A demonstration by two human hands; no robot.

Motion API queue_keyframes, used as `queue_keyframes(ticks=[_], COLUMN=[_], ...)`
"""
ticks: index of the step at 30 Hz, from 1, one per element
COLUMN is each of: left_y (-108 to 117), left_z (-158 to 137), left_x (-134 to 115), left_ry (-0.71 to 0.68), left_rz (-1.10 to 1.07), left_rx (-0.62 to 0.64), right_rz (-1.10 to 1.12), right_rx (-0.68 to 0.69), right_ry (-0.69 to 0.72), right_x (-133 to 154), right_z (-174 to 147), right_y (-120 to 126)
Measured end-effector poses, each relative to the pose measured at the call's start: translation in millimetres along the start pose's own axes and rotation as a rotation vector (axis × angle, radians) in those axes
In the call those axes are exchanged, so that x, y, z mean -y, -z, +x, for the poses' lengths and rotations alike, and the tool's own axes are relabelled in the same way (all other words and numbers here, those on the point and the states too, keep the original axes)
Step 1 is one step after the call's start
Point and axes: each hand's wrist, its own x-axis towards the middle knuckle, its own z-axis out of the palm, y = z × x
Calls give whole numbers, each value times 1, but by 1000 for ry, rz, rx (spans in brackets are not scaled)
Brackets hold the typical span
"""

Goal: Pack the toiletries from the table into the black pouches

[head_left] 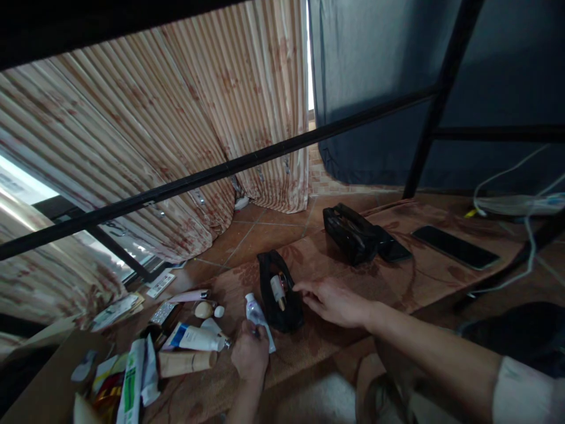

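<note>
A small black pouch [268, 277] lies with its mouth open on the patterned cloth, and a whitish bottle with a gold-coloured end [278, 291] shows inside. My right hand [333, 302] reaches in from the right, its fingertips pinching the pouch's right rim. Left of the pouch, my left hand [251, 351] is closed, knuckles up, over the cloth. A small dark spot shows between its fingers, but what they hold is unclear. Partly behind this hand lies a pale purple-and-white tube [255, 310]; whether the fingers grip it is hidden.
Tubes, including a white-and-blue tube [200, 339] and a beige tube [188, 363], lie left beside a cardboard box [57, 365]. A larger black case [351, 235] and a phone [455, 246] are at right. A dark metal rail [273, 154] crosses before the curtains.
</note>
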Motion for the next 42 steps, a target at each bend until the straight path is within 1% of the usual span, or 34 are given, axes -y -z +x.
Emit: queue_keyframes(ticks=[6,13,19,25,30,37,42], left_y=[-3,-5,-2,0,-2,-6,-5], left_z=[0,1,0,0,1,3,3], left_x=[1,3,1,0,3,7,4], left_ry=[3,-2,0,2,-6,-15,-12], left_rz=[-21,-39,-25,-1,-20,-31,-13], left_rx=[-21,-48,-21,-28,-8,-22,-16], right_rz=[-2,3,-6,-8,11,38,35], right_rx=[-6,14,20,32,37,20,32], right_ry=[22,-4,3,5,-34,-10,-11], right_x=[-2,-3,-3,-2,0,0,-3], right_z=[1,1,1,0,0,-1,-1], right_y=[2,1,1,2,2,1,-1])
